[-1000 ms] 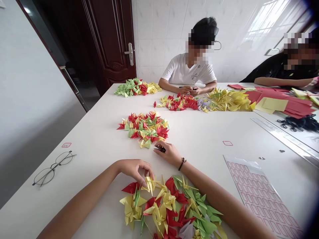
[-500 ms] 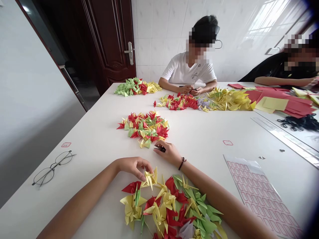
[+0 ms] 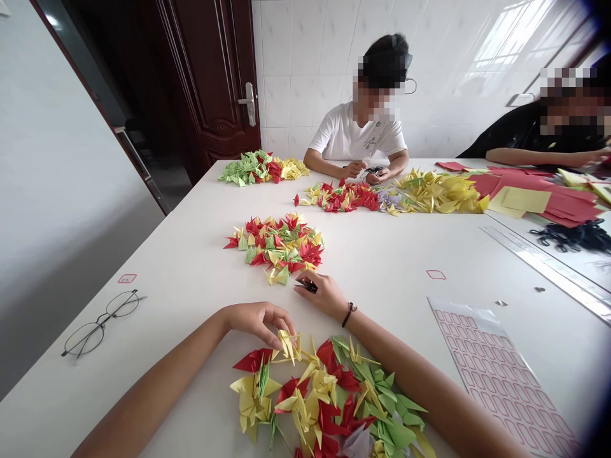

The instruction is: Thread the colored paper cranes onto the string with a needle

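Note:
My left hand pinches a yellow paper crane at the top edge of a heap of origami cranks in red, yellow and green. My right hand rests on the white table just above that heap, with a bracelet on its wrist. Its thumb and fingers pinch a small black item, mostly hidden by the fingers. A second mixed heap of paper cranes lies just beyond my right hand, not touching it.
Glasses lie to the left, and a pink-printed sticker sheet lies to the right, beside a long ruler. Further crane piles, red and yellow paper sheets and two co-workers occupy the far side.
My left hand has raised the yellow crane slightly off the heap and tilted it. My right hand barely moves. The co-worker opposite has moved their hands slightly apart.

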The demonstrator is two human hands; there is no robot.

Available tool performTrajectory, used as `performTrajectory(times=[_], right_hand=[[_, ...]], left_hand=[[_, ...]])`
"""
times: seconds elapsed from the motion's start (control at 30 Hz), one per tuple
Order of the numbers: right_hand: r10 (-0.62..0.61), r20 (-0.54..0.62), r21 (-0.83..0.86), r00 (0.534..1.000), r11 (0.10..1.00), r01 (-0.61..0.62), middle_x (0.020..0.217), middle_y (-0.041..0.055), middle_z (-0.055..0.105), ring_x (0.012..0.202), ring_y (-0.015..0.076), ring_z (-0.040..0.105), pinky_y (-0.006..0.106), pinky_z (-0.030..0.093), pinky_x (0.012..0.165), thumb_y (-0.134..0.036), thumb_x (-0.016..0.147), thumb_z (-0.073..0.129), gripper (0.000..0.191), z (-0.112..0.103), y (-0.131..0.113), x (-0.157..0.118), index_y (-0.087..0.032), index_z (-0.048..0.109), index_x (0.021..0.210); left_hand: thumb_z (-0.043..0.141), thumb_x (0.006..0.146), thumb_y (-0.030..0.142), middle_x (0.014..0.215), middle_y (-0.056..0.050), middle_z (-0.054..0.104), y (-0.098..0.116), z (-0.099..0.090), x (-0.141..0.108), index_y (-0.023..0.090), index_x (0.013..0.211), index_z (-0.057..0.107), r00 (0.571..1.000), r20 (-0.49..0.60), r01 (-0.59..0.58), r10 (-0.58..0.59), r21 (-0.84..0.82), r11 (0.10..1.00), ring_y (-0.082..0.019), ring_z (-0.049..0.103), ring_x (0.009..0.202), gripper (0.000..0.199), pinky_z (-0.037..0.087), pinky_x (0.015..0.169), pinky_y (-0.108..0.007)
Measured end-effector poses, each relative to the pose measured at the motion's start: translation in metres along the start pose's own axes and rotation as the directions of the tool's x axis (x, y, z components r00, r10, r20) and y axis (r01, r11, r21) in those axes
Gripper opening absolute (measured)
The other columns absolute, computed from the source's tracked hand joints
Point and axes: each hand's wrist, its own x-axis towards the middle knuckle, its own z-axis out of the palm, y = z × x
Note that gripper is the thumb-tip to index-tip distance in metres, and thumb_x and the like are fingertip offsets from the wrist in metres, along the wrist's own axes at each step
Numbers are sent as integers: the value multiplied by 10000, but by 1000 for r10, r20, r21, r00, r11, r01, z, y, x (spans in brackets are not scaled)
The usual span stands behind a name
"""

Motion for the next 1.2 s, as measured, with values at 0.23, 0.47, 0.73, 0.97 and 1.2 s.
performTrajectory(times=[0.23, 0.47, 0.73, 0.97, 1.2], right_hand=[[0, 2, -1, 1000, 1000, 0, 760, 17, 655, 638, 145, 588, 239, 420, 590, -311, 754, 553, 173, -1, -1, 0, -214, 555, 897], [10, 8, -11, 1000, 1000, -10, 776, 19, 658, 643, 146, 588, 244, 425, 592, -304, 755, 553, 166, 0, -1, 0, -219, 560, 896], [13, 31, -3, 999, 1000, -13, 764, 23, 648, 639, 147, 576, 249, 428, 594, -314, 765, 541, 162, -1, -2, 1, -206, 553, 886], [8, 28, -5, 1000, 1000, -8, 765, 15, 648, 644, 145, 582, 248, 425, 591, -303, 763, 542, 153, -2, -5, 1, -208, 548, 883], [12, 35, -4, 999, 1000, -12, 767, 12, 651, 645, 143, 586, 244, 427, 590, -297, 762, 547, 151, -2, -5, 1, -211, 546, 886]], left_hand=[[714, 620, 303, 1054, -51, 623, -6, -3, 2, 192, 882, 564, 999, -33, -39, 36, -127, 991, -162, 567, 949, 322, 448, 753, -265], [724, 596, 289, 984, -59, 627, -13, -8, 2, 172, 842, 557, 987, -136, -121, 89, -253, 960, -163, 549, 928, 319, 401, 757, -260], [751, 556, 267, 835, -46, 611, -18, -10, 4, 136, 821, 565, 943, -294, -270, 153, -414, 870, -135, 567, 774, 349, 377, 771, -277], [749, 559, 194, 783, 1, 552, -23, -10, 6, 149, 846, 588, 913, -385, -322, 138, -466, 824, -99, 523, 740, 333, 371, 703, -218], [730, 587, 156, 784, -15, 551, -24, -10, 7, 141, 874, 590, 907, -395, -348, 148, -501, 792, -93, 514, 723, 320, 392, 693, -202]])
